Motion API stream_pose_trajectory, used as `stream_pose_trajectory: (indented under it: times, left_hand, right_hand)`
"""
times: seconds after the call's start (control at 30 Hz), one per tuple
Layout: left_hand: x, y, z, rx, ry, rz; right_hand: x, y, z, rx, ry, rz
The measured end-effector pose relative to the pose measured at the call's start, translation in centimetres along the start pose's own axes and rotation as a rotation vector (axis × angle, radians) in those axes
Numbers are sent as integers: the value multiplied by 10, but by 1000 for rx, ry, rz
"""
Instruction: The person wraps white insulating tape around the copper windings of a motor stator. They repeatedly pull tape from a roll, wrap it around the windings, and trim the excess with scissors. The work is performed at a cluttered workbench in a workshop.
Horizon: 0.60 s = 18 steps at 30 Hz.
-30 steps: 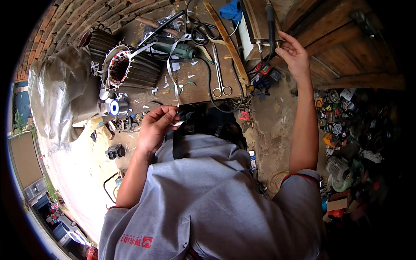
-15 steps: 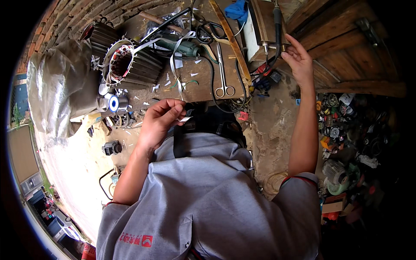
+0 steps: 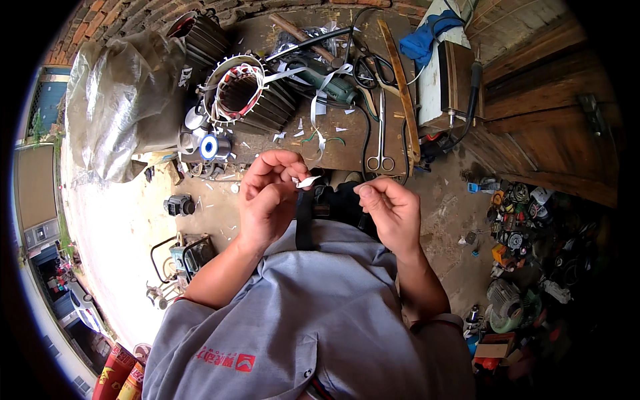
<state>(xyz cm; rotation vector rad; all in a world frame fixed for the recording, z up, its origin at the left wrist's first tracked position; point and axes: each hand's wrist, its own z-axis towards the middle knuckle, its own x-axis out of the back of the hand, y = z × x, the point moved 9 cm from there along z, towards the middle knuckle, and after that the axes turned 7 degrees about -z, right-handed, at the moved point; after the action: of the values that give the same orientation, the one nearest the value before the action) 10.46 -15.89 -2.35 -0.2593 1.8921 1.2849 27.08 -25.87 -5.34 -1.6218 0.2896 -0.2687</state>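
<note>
In front of my chest, my left hand (image 3: 270, 197) is closed in a pinch on a small white strip (image 3: 309, 181), its tip poking out past the fingers. To its right, my right hand (image 3: 391, 212) has thumb and forefinger pressed together. Whatever may lie between them is too small to make out. A gap separates the two hands. Beyond them, a motor stator (image 3: 270, 100) with white slot liners around its rim lies on the workbench (image 3: 267, 152). White tape (image 3: 318, 100) trails from it across the bench. Long-handled scissors (image 3: 381, 130) lie nearer my right hand.
A green power tool (image 3: 340, 91), a hammer (image 3: 300, 32) and a wooden strip (image 3: 399, 87) are on the bench. By its left edge stands a wire spool (image 3: 211, 148). Plastic sheeting (image 3: 120, 107) rises at left. Mixed parts (image 3: 513, 213) cover the floor at right.
My right hand has come from the box and black cable at upper right to beside my left hand. My left hand still pinches the white strip. The view has shifted.
</note>
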Motion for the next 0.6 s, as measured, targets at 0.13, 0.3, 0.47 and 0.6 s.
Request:
stream_pose_trajectory:
  times: [0.13,0.3,0.47,0.6]
  left_hand:
    - [-2,7,1,-26,-126,-85]
    - [-6,-2,-5,53,-212,95]
    - [26,11,7,102,-85,819]
    - [20,30,13,239,-113,887]
  right_hand:
    - [-54,21,8,-347,-125,457]
    - [-77,23,14,-554,-66,789]
    - [-35,-9,32,-67,107,-92]
    - [-40,-45,44,81,-3,-594]
